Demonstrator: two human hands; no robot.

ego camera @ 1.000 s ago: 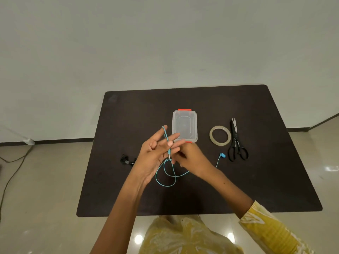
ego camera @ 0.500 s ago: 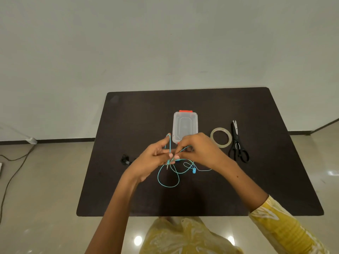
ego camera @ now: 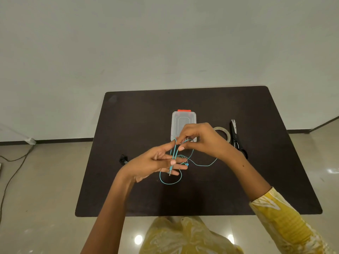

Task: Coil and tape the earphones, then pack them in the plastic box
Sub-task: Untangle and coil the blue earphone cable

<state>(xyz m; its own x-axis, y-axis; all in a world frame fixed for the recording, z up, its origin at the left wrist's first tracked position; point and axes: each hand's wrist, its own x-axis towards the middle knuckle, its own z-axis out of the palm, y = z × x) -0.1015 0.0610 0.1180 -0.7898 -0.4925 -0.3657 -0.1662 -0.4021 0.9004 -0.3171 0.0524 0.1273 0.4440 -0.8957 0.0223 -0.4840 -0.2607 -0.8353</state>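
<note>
Earphones [ego camera: 173, 153] between hands, labels seemingly illegible

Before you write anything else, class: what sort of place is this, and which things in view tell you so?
Probably a plain indoor room set up for a tabletop exercise: a dark table stands alone against a bare wall on a glossy tiled floor, with a cable trailing across it.
</note>
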